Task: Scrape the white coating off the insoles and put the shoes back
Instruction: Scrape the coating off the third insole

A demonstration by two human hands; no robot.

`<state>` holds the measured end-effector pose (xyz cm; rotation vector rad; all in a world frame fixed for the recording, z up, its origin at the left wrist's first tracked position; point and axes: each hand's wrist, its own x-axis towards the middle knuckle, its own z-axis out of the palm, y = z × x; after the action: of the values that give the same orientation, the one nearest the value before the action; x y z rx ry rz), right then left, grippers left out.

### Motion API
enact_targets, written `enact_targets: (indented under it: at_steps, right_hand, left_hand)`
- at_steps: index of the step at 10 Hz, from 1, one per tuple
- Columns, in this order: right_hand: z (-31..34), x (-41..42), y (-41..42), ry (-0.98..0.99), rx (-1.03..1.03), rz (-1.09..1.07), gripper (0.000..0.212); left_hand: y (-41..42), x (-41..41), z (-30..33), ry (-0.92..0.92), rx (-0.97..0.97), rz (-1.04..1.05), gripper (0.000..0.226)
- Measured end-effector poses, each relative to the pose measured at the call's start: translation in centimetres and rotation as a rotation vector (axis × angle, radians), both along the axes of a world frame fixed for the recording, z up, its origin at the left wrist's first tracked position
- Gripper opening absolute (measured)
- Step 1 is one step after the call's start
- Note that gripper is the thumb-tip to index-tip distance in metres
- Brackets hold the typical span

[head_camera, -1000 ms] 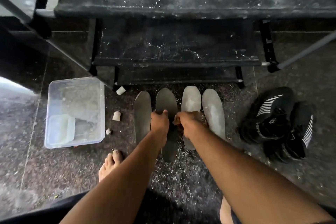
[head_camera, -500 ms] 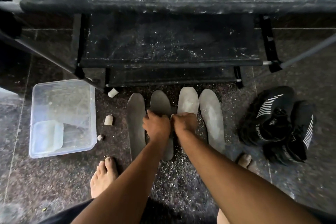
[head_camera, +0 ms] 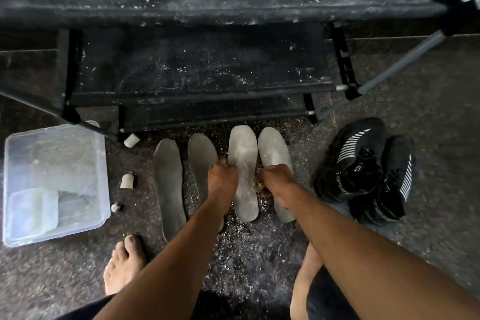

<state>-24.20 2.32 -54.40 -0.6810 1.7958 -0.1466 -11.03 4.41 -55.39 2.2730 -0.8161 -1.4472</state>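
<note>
Four insoles lie side by side on the floor. The two left insoles (head_camera: 167, 184) (head_camera: 202, 153) look dark grey. The third insole (head_camera: 242, 158) and the fourth insole (head_camera: 275, 150) are whitish with coating. My left hand (head_camera: 222, 179) grips the third insole's left edge. My right hand (head_camera: 276, 182) is closed on a small tan object (head_camera: 258, 186) that touches the same insole's right edge. A pair of black shoes with white stripes (head_camera: 363, 171) sits to the right of the insoles.
A black shoe rack (head_camera: 194, 73) dusted with white flakes stands just behind the insoles. A clear plastic box (head_camera: 52, 184) is at the left, with small white pieces (head_camera: 127, 180) beside it. My bare foot (head_camera: 124, 262) rests near the front. White flakes litter the floor.
My hands have shifted right from the second, dark insole to either side of the third, whitish one, and they have spread apart. The view has shifted slightly.
</note>
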Motion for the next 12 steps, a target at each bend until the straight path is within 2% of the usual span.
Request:
enact_targets:
  at_steps: [3, 4, 5, 6, 7, 8, 9, 11, 12]
  right_hand:
    - [-0.8, 0.7, -0.7, -0.074, 0.041, -0.07, 0.008]
    - [-0.2, 0.3, -1.0, -0.099, 0.097, -0.062, 0.01]
    - [2.1, -0.2, -0.9, -0.135, 0.128, -0.049, 0.015]
    - [5.3, -0.7, -0.2, -0.169, 0.145, -0.046, 0.02]
    - [8.9, -0.9, 0.9, -0.201, 0.155, -0.08, 0.017]
    - [12.9, -1.4, 2.0, -0.211, 0.094, -0.101, 0.022]
    - [16.5, -1.9, 2.5, -0.204, -0.012, -0.119, 0.02]
    - [22.5, -2.5, 3.0, -0.282, -0.079, -0.122, 0.017]
    - [25.6, -2.7, 3.2, -0.301, -0.078, -0.078, 0.016]
  left_hand:
    - [-0.1, 0.3, -0.9, -0.002, 0.029, 0.014, 0.033]
    - [0.0, 0.0, 0.8, -0.013, 0.08, -0.074, 0.034]
    - [0.2, 0.1, 2.9, 0.029, 0.058, -0.062, 0.034]
    - [1.1, 0.4, 5.6, 0.063, 0.091, 0.068, 0.03]
    - [2.1, 0.5, 8.7, 0.199, 0.081, 0.194, 0.032]
    - [3.1, 0.2, 12.6, 0.213, 0.06, 0.109, 0.021]
    - [3.0, -0.4, 16.8, 0.195, -0.025, 0.105, 0.021]
    - [2.9, -1.0, 23.1, 0.285, -0.224, 0.089, 0.026]
    - [3.7, -1.0, 26.0, 0.338, -0.257, 0.074, 0.036]
